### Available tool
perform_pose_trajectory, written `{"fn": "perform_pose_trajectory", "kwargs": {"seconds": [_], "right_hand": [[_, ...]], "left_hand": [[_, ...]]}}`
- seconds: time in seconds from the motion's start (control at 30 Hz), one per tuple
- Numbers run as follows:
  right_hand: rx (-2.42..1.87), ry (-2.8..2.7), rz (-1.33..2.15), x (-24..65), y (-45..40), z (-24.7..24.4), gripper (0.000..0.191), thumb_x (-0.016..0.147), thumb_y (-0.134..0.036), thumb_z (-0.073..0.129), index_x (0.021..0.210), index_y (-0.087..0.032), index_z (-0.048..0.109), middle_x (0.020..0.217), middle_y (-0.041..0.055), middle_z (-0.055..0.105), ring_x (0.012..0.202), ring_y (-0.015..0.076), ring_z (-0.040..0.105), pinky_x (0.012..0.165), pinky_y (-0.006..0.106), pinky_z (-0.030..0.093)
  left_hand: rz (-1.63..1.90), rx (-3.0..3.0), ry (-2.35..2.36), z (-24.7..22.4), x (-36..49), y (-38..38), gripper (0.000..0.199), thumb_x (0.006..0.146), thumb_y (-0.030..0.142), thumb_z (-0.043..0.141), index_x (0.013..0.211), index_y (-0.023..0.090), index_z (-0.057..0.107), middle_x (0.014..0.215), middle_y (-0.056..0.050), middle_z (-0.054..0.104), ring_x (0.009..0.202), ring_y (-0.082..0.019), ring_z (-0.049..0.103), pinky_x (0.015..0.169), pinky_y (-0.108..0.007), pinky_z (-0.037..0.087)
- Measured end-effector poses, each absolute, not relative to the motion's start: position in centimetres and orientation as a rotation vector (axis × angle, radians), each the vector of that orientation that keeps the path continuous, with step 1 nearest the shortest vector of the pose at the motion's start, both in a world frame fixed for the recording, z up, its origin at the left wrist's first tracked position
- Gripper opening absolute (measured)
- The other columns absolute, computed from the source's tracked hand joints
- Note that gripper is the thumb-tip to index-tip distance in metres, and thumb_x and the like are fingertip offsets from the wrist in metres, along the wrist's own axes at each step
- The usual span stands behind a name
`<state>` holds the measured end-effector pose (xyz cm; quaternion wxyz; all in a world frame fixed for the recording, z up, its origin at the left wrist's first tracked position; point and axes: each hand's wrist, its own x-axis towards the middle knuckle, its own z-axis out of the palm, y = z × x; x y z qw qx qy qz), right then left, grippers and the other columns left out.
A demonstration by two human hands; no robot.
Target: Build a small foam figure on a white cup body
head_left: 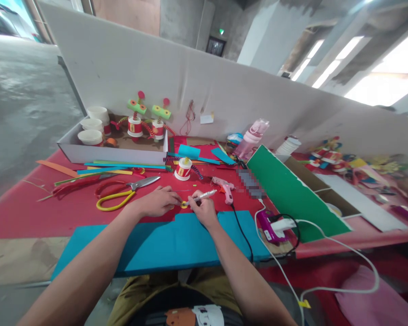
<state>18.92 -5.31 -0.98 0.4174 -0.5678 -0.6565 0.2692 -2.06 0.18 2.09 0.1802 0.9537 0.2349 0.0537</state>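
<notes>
My right hand (204,211) is closed around a silver-white pen (207,194), its tip down at a small yellow paper disc (184,205) on the red table cover. On the disc's left, my left hand (162,200) lies with fingers stretched out, the fingertips at the disc's edge. Just beyond stands a red and white paper cup figure (182,170) with dark coiled paper arms. To the left rest scissors (122,192) with yellow and red handles. A pink glue gun (225,188) lies to the right of the pen.
Blue sheets (149,246) cover the near table edge. A white box (115,155) at the back left holds cups and two finished-looking figures. Paper strips (112,169) lie before it. On the right are a purple power strip (271,228), loose cables and a green-sided box (292,194).
</notes>
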Motion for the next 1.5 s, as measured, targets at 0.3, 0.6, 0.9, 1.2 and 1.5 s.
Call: {"fn": "perform_pose_trajectory", "kwargs": {"seconds": [0.3, 0.6, 0.9, 1.2, 1.5], "right_hand": [[-1.431, -1.653, 0.654, 18.86, -5.18, -1.13, 0.026, 0.088, -0.042, 0.049, 0.072, -0.023, 0.052, 0.057, -0.0014, 0.062, 0.056, 0.0154, 0.058, 0.055, 0.023, 0.040], [-1.413, -1.651, 0.652, 18.83, -5.14, -1.18, 0.025, 0.088, -0.041, 0.050, 0.072, -0.022, 0.052, 0.057, -0.0015, 0.061, 0.055, 0.0151, 0.057, 0.055, 0.023, 0.040], [-1.413, -1.642, 0.671, 18.81, -5.08, -1.31, 0.024, 0.087, -0.041, 0.050, 0.072, -0.022, 0.052, 0.057, -0.0015, 0.061, 0.056, 0.0156, 0.057, 0.056, 0.024, 0.040], [-1.415, -1.640, 0.679, 18.80, -5.09, -1.22, 0.026, 0.088, -0.042, 0.050, 0.072, -0.022, 0.053, 0.057, -0.0014, 0.061, 0.056, 0.0156, 0.057, 0.056, 0.024, 0.041], [-1.420, -1.638, 0.667, 18.87, -5.02, -1.36, 0.025, 0.088, -0.042, 0.050, 0.073, -0.022, 0.052, 0.057, -0.0012, 0.062, 0.055, 0.0156, 0.058, 0.056, 0.024, 0.041]], "left_hand": [[0.163, 2.689, 0.654, 1.99, -2.07, 0.22, 0.041, 0.087, 0.011, 0.044, 0.118, 0.028, 0.066, 0.125, -0.002, 0.064, 0.103, -0.022, 0.049, 0.094, -0.036, 0.035], [0.160, 2.707, 0.660, 1.94, -2.07, 0.19, 0.042, 0.087, 0.010, 0.043, 0.117, 0.028, 0.066, 0.124, -0.001, 0.064, 0.101, -0.022, 0.048, 0.096, -0.038, 0.034], [0.150, 2.712, 0.667, 1.95, -2.07, 0.19, 0.043, 0.086, 0.010, 0.043, 0.118, 0.028, 0.066, 0.125, -0.001, 0.064, 0.102, -0.022, 0.048, 0.096, -0.037, 0.035], [0.161, 2.706, 0.662, 2.03, -2.02, 0.13, 0.042, 0.087, 0.011, 0.044, 0.118, 0.028, 0.066, 0.124, -0.002, 0.065, 0.102, -0.022, 0.049, 0.095, -0.037, 0.036], [0.150, 2.693, 0.679, 2.24, -1.97, 0.02, 0.041, 0.088, 0.012, 0.043, 0.118, 0.027, 0.066, 0.125, -0.002, 0.064, 0.101, -0.022, 0.049, 0.095, -0.038, 0.036]]}}
